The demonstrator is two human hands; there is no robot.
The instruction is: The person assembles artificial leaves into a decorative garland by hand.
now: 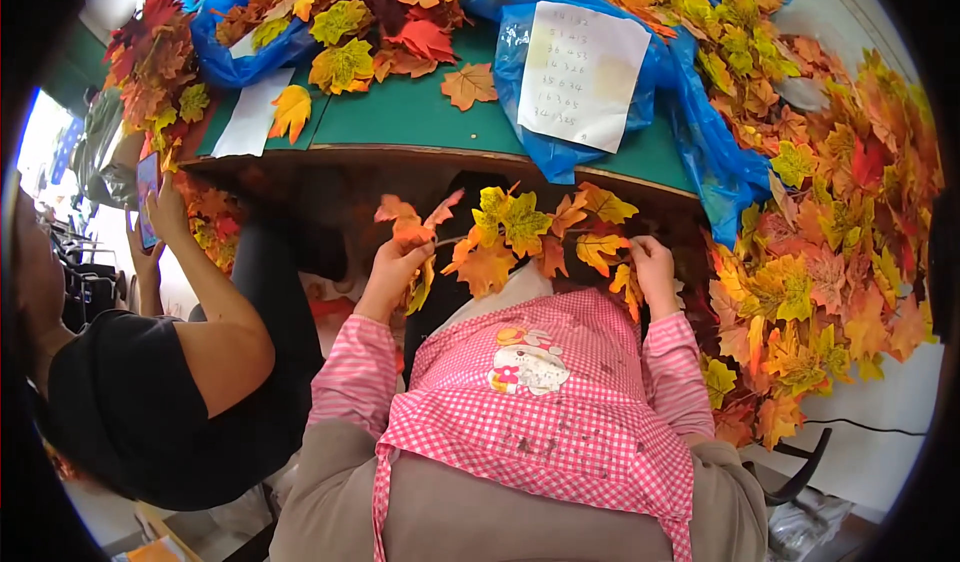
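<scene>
A garland of artificial maple leaves (512, 224) in yellow, orange and red stretches across above my lap, just below the table's front edge. My left hand (393, 270) pinches its left end, close to a pinkish-orange leaf. At the other end, my right hand (653, 265) has thumb and fingers closed on the garland beside a yellow-orange leaf. Between the hands the leaves fan out along a thin stem, most of which they cover. Pink checked sleeves cover my forearms, and a pink gingham apron (560, 362) lies over my lap.
Leaf garlands heap over the green table (400, 117) and hang down in a large pile (820, 272) at the right. Blue plastic bags (700, 112) and a handwritten paper sheet (580, 72) lie there too. At left, a seated person in black (140, 392) holds a phone (148, 197).
</scene>
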